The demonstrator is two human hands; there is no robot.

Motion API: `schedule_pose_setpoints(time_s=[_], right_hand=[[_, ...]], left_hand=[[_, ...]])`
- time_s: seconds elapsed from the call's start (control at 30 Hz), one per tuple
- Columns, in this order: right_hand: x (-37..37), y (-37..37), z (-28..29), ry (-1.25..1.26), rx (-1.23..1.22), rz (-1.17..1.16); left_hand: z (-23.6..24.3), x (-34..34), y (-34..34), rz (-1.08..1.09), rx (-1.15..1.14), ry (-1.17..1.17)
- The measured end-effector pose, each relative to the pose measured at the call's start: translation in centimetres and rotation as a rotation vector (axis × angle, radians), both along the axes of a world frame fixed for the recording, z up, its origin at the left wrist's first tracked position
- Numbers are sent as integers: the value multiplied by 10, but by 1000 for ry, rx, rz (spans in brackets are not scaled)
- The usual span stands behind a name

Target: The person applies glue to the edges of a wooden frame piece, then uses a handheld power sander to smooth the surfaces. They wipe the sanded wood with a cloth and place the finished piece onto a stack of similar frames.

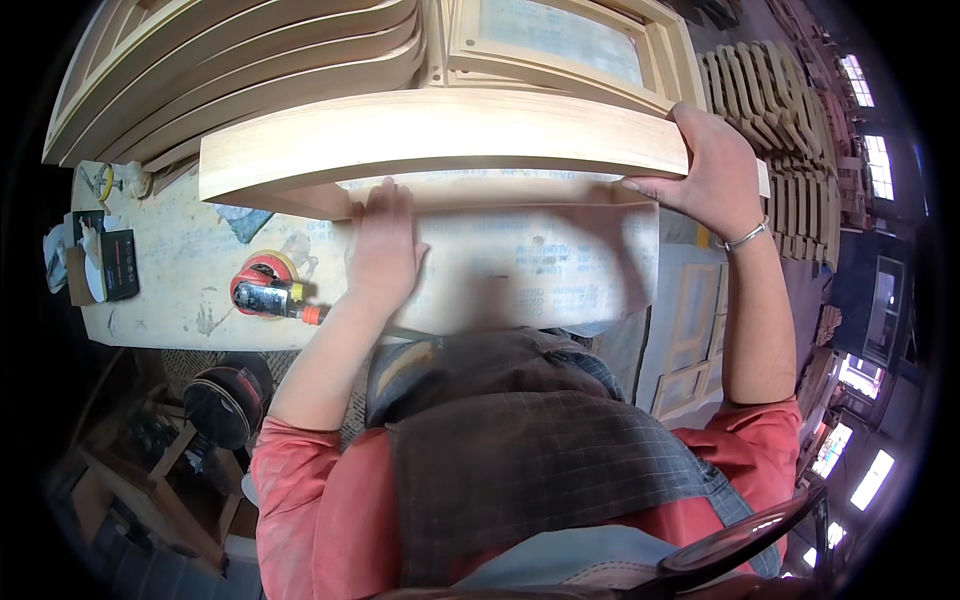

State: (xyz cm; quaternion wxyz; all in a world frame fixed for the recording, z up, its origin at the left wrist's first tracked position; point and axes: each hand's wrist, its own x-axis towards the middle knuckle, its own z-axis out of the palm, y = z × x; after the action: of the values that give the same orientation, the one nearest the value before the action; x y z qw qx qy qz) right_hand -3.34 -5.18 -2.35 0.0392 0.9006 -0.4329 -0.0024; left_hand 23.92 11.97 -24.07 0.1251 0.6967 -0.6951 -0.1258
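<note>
A pale wooden frame [440,130] stands on edge across the work table [150,290], one long side raised toward me. My right hand [718,170] grips its right end, with the fingers over the top and the thumb on the near side. My left hand [384,245] reaches to the frame's lower inner part, fingers stretched out and thumb apart; its fingertips touch the wood near the left inner corner. Left of that hand, a red air sander [268,285] with an orange hose fitting rests on the table.
Curved wooden parts [290,75] are stacked at the back left, and more frames [560,45] lie behind. A dark box [105,262] and a grey-blue cloth [245,222] sit on the table's left. Wooden parts [770,110] are piled beyond the right end.
</note>
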Motion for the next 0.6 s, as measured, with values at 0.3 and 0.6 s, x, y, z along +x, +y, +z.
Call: schedule_pose_setpoints(time_s=[0.3,0.6], right_hand=[[1,2,-3,-120,-25,84],[7,-2,1,-182,53,46]], left_hand=[[-54,-116,-42,-184,101,-19],[-42,-186,-104,-428,141,19]])
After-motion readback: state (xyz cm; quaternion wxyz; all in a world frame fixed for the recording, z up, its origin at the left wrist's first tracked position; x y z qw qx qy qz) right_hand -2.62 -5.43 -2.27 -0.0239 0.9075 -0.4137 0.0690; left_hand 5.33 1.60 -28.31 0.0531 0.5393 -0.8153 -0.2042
